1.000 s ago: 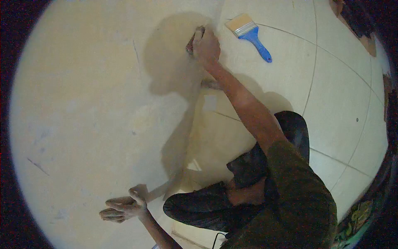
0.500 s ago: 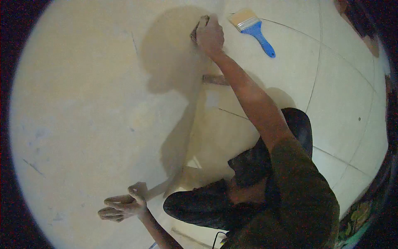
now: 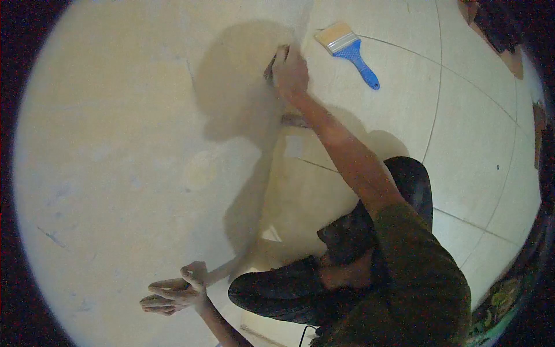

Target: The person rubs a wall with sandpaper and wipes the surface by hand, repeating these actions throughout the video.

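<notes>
My right hand (image 3: 291, 72) is closed round a dark, thin piece of what looks like sandpaper (image 3: 269, 70), pressed to the pale wall (image 3: 133, 144) just above where it meets the floor. Most of the piece is hidden by my fingers. Lower down, my left hand (image 3: 175, 294) lies against the wall with its fingers spread and nothing in it. Both hands look dusty. A wide paintbrush (image 3: 350, 52) with a blue handle and pale bristles lies on the floor, to the right of my right hand.
Tiled floor (image 3: 468, 133) with dark joints stretches to the right. A brownish strip (image 3: 295, 120) lies by the wall's foot, partly behind my forearm. My bent knees are near the wall. Part of another person (image 3: 497, 29) shows at top right. Patterned cloth (image 3: 500, 301) is at lower right.
My right hand has moved a little down the view along the wall's foot, still gripping the sandpaper. My left hand keeps its place on the wall. The whole view has shifted slightly.
</notes>
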The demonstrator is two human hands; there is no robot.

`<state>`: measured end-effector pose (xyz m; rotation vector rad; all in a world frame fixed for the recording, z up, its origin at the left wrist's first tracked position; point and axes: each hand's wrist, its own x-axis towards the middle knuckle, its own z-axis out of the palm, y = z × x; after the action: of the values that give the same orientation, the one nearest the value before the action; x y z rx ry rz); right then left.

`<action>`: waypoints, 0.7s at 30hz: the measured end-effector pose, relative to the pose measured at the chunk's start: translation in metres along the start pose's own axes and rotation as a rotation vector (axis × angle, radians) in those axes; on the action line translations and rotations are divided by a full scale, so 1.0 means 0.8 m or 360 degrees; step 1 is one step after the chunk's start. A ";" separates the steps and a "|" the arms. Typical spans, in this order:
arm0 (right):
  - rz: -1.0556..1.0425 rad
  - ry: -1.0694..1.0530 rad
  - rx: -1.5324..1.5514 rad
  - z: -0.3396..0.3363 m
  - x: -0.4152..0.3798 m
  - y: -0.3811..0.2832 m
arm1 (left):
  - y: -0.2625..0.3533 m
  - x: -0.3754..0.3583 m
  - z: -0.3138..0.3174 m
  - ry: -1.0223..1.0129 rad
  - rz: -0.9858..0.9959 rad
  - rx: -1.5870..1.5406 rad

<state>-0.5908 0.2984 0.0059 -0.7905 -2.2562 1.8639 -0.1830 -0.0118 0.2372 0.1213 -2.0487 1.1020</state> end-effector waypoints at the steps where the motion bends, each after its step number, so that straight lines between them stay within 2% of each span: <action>1: 0.0026 -0.0086 0.0015 -0.020 0.015 -0.009 | 0.002 0.001 0.000 0.0004 0.0009 -0.0011; 2: 0.0065 -0.0179 0.0043 -0.028 0.021 -0.013 | 0.002 0.001 -0.003 0.0010 0.0013 -0.0018; 5: -0.0072 0.0222 0.0090 0.004 0.016 0.003 | 0.008 0.009 0.002 0.0029 0.0022 -0.0032; 6: 0.0046 0.0173 0.0079 0.009 0.021 0.001 | 0.008 0.007 0.001 0.0001 0.0008 -0.0006; 9: 0.0042 0.0026 0.0038 0.003 0.021 0.002 | 0.006 0.005 0.000 0.0000 0.0021 0.0004; 15: 0.0011 -0.0003 0.0097 -0.006 -0.019 -0.018 | 0.010 0.012 -0.006 -0.0029 -0.0026 -0.0028; 18: -0.0234 0.0128 -0.0171 0.000 0.010 0.004 | 0.007 0.006 -0.008 -0.0078 -0.0020 0.0009; 21: -0.0061 -0.0139 -0.0013 -0.011 0.033 0.016 | -0.004 0.003 -0.003 -0.0043 -0.0007 0.0072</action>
<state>-0.6058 0.3200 -0.0104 -0.6745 -2.3143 1.9094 -0.1816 -0.0113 0.2414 0.1645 -2.0471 1.1503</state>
